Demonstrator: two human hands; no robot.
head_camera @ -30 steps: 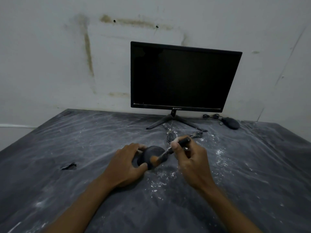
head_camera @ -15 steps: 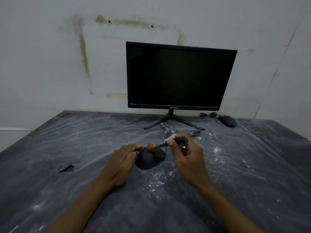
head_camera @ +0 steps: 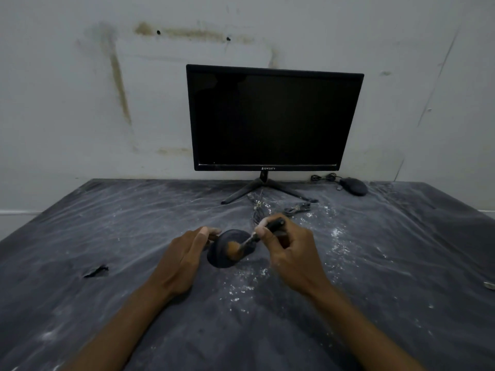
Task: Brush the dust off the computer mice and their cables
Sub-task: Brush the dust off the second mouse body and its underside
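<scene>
The rounded black plastic computer mouse [head_camera: 224,252], well in front of the black flat-screen monitor [head_camera: 273,117], is steadied by the left hand [head_camera: 184,259] curled against its side while the right hand [head_camera: 290,250] pinches the orange-bristled brush [head_camera: 235,249]; strokes should sweep lightly outward, the mouse held firm.

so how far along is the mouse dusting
Nothing looks finished. In hand: the left hand steadies the near mouse while the right hand sweeps the brush over it. Left: its cable, still powdery, and the far mouse by the monitor, whose dust I can't judge.
</scene>
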